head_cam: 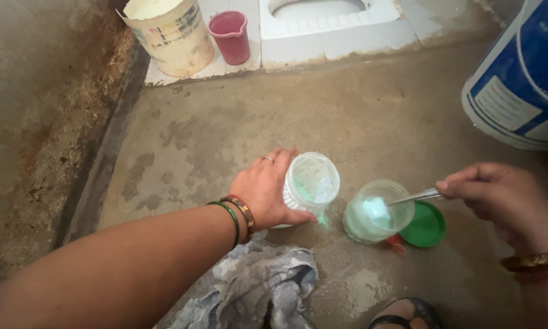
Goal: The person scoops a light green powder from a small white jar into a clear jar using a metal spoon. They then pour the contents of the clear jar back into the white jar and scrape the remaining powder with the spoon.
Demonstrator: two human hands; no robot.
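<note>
While gripped, pale ribbed jar (310, 183)

Left hand (263, 190): ring worn on one finger; green and patterned bangles at wrist. Right hand (499, 194): gold bangles at wrist. Arms bare. Sandal strap noted on foot (402, 312).

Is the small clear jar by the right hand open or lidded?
Open. The clear jar has no lid; a metal spoon held by the right hand dips inside. A green lid lies beside it.

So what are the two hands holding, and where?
Left hand grips the white jar by its side; right hand holds a spoon by its handle.
</note>
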